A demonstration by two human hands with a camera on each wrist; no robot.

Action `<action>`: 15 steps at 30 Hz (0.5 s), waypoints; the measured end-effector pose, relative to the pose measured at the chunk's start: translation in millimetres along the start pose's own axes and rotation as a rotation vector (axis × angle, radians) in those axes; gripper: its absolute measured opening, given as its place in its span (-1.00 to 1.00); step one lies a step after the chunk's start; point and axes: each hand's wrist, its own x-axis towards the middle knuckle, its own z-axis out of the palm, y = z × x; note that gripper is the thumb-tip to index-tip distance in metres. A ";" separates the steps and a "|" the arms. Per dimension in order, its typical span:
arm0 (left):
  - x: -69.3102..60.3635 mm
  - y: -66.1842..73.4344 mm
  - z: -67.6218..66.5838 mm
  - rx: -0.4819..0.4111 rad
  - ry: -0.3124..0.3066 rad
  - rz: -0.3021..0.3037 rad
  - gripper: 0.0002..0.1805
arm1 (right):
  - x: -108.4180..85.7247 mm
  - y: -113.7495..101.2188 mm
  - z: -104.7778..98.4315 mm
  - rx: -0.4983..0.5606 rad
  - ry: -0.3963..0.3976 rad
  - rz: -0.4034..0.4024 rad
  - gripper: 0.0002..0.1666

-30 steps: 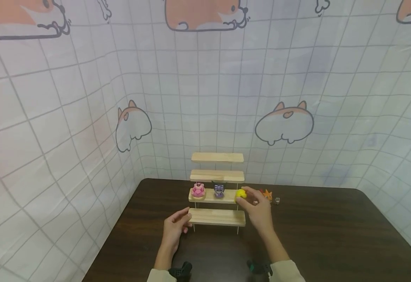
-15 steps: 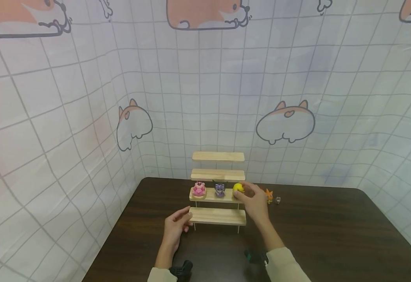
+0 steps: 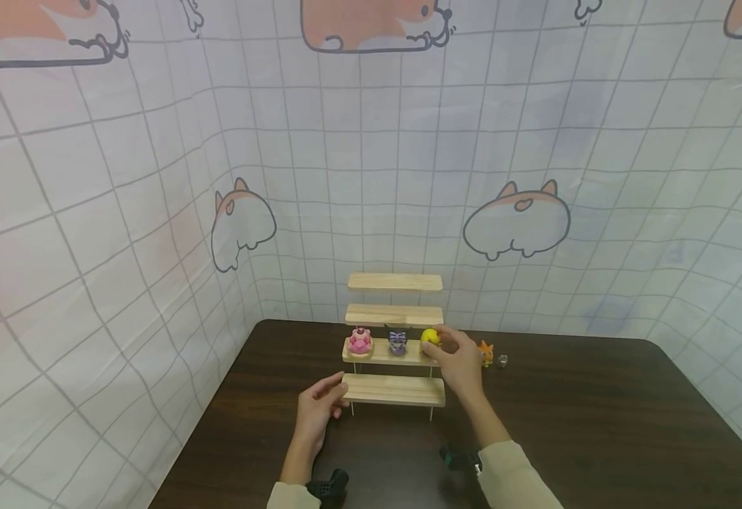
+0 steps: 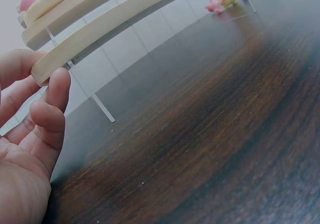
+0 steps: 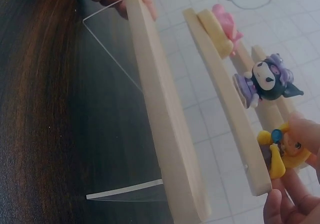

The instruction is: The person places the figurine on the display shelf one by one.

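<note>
A stepped wooden display stand with thin clear legs stands on the table. My left hand pinches the left end of its lowest board, thumb on one face and fingertips underneath. At the right end of the second board from the bottom, my right hand holds a yellow figurine between thumb and fingers; its base appears to meet the board. A black-and-purple figurine stands in the middle of that board. At its left end sits a pink figurine on a pale round base.
Right of the stand, on the dark wood table, are an orange figurine and a small clear piece. The two upper boards rise behind. A grid-patterned cloth hangs at the back and sides.
My right hand has moved slightly left with the yellow figurine, bringing it further onto the board, then nearly stopped. My left hand has kept its grip on the lowest board.
</note>
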 end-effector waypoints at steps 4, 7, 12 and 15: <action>0.8 -0.1 -0.1 -0.003 0.003 0.000 -0.56 | 0.1 -0.7 0.3 -0.003 -0.002 0.002 -0.49; 1.2 -0.3 -0.2 -0.004 0.003 0.001 -0.56 | 0.2 -0.8 0.3 -0.002 -0.005 0.009 -0.49; 0.8 -0.1 0.2 -0.002 0.004 -0.001 -0.56 | 0.0 0.5 0.4 0.003 -0.006 0.018 -0.50; 0.5 0.3 0.6 -0.002 0.005 -0.003 -0.55 | 0.1 1.0 0.7 -0.001 -0.004 0.015 -0.49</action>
